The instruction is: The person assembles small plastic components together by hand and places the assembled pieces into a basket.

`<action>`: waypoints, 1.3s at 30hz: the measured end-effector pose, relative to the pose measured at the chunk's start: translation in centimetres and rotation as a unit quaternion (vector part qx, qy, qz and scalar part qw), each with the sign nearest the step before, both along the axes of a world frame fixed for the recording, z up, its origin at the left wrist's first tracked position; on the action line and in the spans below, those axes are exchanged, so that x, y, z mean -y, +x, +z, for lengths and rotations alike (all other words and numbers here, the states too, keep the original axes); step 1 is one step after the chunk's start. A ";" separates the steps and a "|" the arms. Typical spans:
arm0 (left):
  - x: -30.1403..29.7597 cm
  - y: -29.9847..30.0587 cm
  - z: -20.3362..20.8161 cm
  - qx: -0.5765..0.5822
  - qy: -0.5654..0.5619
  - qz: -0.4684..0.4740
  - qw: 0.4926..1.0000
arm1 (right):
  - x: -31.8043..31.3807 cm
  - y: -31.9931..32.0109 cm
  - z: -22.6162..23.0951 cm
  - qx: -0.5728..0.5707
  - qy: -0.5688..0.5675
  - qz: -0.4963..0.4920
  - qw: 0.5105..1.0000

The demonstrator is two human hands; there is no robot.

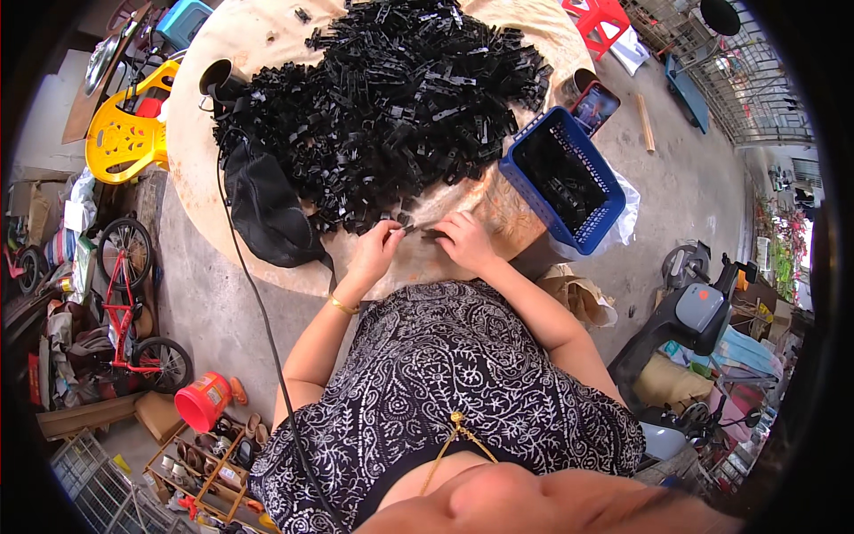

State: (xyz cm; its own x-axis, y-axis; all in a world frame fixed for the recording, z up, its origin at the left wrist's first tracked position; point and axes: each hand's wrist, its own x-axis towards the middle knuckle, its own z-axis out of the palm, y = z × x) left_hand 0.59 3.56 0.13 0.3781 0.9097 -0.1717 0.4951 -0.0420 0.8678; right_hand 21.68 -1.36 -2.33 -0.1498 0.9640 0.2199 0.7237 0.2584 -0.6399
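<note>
A big heap of small black plastic pieces [400,107] covers much of a round table with a cream cover [200,173]. At the heap's near edge, my left hand [377,252] pinches a small black plastic piece [406,226] between thumb and fingertips. Just to its right, my right hand [466,242] has its fingers closed on another small dark piece [433,234], mostly hidden by the fingers. Both hands are low over the table's front edge, a short gap apart. The exact kind of the pieces is too small to tell.
Right of the heap stands a blue plastic basket [592,233] with black pieces inside, beside a phone [595,107]. A black bag [267,209] lies left of the heap, near a dark cup [222,80]. A black cable [258,298] runs down past my left arm.
</note>
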 end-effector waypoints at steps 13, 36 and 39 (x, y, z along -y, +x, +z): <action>0.0 0.1 0.4 -0.249 0.322 0.057 0.912 | 0.4 -0.8 -0.4 0.010 -0.008 0.020 1.000; 3.1 0.6 0.3 -0.149 0.118 -0.154 0.970 | 1.6 -0.8 0.6 0.034 -0.008 0.074 0.997; 2.6 0.5 0.1 -0.136 0.077 -0.164 0.974 | 1.6 -0.8 0.7 0.045 -0.011 0.083 0.996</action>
